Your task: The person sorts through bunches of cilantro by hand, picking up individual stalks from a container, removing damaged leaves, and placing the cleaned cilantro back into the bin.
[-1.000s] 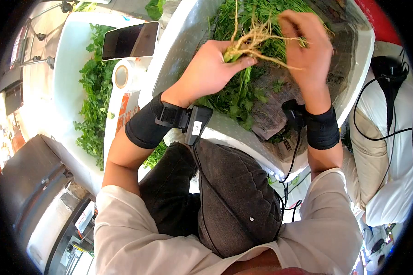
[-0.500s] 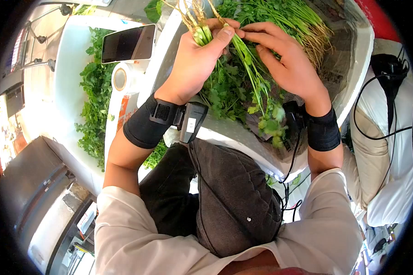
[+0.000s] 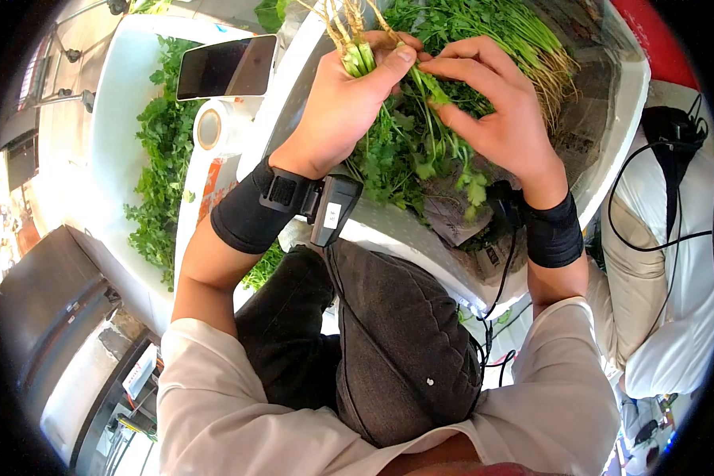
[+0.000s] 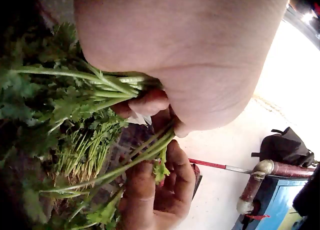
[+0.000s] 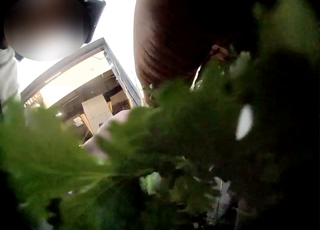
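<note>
My left hand (image 3: 337,115) grips a small bunch of coriander (image 3: 358,57), its pale roots pointing up past the thumb and its leaves hanging below. Beside it, my right hand (image 3: 504,111) pinches at a sprig (image 3: 432,89) that splays from the bunch, with its fingertips close to the left thumb. In the left wrist view, thin stems (image 4: 125,165) run between the two hands, and a small leaf (image 4: 161,171) shows at the right fingers. Blurred leaves (image 5: 60,160) fill much of the right wrist view and hide the right fingers.
Under the hands is a white foam box (image 3: 633,127), where rooted coriander (image 3: 523,36) lies over newspaper (image 3: 448,210). To the left, a white tub (image 3: 111,127) holds loose greens (image 3: 163,135). A phone (image 3: 228,67) and a white roll (image 3: 209,131) sit between them. A cable (image 3: 500,278) hangs from the right wrist.
The left hand has turned the bunch so the roots point up. The right hand has come from the roots to a sprig beside the left thumb, and its thumb has moved onto it.
</note>
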The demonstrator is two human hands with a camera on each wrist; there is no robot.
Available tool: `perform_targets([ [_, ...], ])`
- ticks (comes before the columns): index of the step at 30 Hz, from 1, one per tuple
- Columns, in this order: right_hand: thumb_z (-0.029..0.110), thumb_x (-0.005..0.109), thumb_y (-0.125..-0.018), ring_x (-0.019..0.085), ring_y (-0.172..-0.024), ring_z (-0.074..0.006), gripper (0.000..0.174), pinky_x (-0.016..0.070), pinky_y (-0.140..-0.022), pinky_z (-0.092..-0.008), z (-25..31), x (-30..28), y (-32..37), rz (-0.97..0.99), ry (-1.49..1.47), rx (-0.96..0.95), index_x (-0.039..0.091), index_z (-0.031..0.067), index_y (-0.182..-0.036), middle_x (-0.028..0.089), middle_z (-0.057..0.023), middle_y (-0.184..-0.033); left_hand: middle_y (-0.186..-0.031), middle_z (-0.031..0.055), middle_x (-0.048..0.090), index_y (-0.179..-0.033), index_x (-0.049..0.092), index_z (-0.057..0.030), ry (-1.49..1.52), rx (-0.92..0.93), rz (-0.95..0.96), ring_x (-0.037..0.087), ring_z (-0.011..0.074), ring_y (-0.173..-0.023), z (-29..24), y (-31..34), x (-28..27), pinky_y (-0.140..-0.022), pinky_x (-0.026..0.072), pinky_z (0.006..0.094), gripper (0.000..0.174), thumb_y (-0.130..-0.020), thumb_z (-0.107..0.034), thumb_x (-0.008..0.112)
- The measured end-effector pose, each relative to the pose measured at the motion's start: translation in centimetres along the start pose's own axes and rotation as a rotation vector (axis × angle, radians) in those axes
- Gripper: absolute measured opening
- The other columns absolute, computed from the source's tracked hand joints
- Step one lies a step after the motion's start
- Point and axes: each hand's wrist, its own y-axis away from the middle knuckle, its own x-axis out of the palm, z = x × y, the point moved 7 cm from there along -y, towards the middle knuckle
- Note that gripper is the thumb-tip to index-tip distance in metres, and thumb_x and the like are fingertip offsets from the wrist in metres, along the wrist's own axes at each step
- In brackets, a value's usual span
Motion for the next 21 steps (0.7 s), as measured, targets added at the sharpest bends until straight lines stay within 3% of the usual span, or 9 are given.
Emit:
perform_targets([
  [5,-0.004,0.075,-0.08,0.067,-0.088,-0.0245,0.029,0.0558,-0.078,-0.0331,0.1,-0.5,0.0,-0.076,0.061,-0.039,0.076,0.0071,-0.106,0.065,-0.0077,-0.104,-0.103,-0.0005,0.066,-0.123,0.066,-0.0023,-0.041,-0.035,0.05,0.056,0.0065,-0.087,-0.1,0.2,0.4,-0.077,0.0462,0.0212,0.026,-0.106,-0.021,0.062],
  [8,-0.004,0.076,-0.079,0.067,-0.085,-0.0234,0.025,0.0555,-0.074,-0.0314,0.1,-0.5,0.0,-0.091,0.052,-0.095,0.077,0.0072,-0.102,0.065,-0.008,-0.104,-0.097,-0.0014,0.07,-0.117,0.072,-0.001,0.013,-0.068,0.013,0.057,0.0058,-0.083,0.2,0.1,0.3,-0.076,0.0478,0.0237,0.025,-0.102,-0.021,0.068],
  [10,-0.003,0.077,-0.08,0.067,-0.086,-0.024,0.023,0.0553,-0.075,-0.0319,0.2,-0.7,-0.1,-0.092,0.047,-0.093,0.075,0.0058,-0.102,0.065,-0.0085,-0.103,-0.102,-0.0013,0.066,-0.122,0.067,-0.002,-0.047,-0.081,0.088,0.056,0.006,-0.087,0.4,0.1,0.6,-0.077,0.0464,0.0207,0.028,-0.105,-0.023,0.063],
  [21,0.0,0.074,-0.085,0.066,-0.093,-0.0288,0.019,0.0539,-0.081,-0.0347,-0.1,-0.8,-0.1,-0.144,-0.045,-0.011,0.068,0.0006,-0.103,0.065,-0.0129,-0.105,-0.1,-0.0012,0.067,-0.123,0.067,-0.0019,-0.052,-0.115,0.121,0.06,0.0065,-0.089,0.4,0.5,1.2,-0.078,0.0484,0.0207,0.031,-0.103,-0.026,0.067],
])
